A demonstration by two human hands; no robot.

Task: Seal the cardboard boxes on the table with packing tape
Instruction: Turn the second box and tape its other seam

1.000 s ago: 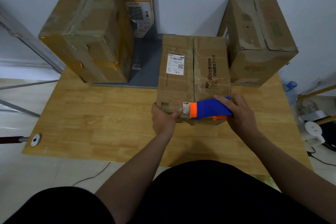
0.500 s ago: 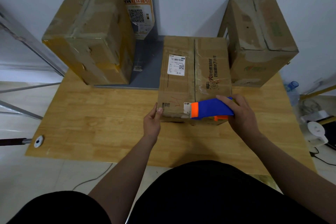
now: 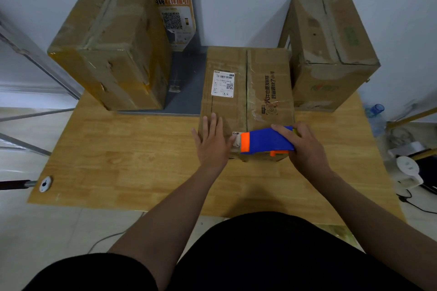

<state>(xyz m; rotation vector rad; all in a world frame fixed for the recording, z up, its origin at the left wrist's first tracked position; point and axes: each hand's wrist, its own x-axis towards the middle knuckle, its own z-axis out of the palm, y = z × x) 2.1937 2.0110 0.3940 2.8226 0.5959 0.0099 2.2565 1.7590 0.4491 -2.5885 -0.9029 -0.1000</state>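
Cardboard, three boxes, all logged from the head view, the only one we had. Item one, the middle box (image 3: 246, 101), lay flat on the wooden table (image 3: 118, 149) directly before us. Its centre seam (image 3: 247, 87) ran away from us between two closed flaps, with a white shipping label (image 3: 223, 84) on the left flap. We could not tell whether any fresh tape lay over that seam. Item two, the left box (image 3: 111, 49), and item three, the right box (image 3: 331, 54), stood taller at the back of the table, well apart from our hands, both worn and creased. Our left hand (image 3: 212, 144) rested flat on the near part of the left flap, fingers straight and spread, gripping nothing. Our right hand (image 3: 305, 146) was curled round the blue-and-orange tape dispenser (image 3: 267, 140). The dispenser lay crosswise over the near edge of the middle box, its orange mouth pointing left, close to the seam and just beside our left thumb. Hazards, as we judged them: the mouth sat across the seam rather than along it, so a pull begun without turning it would lay the strip askew and leave the gap open. Too light a press from the flat hand might let the box slide on the smooth wood or the flaps spring up. A loose tape end could fold onto itself.
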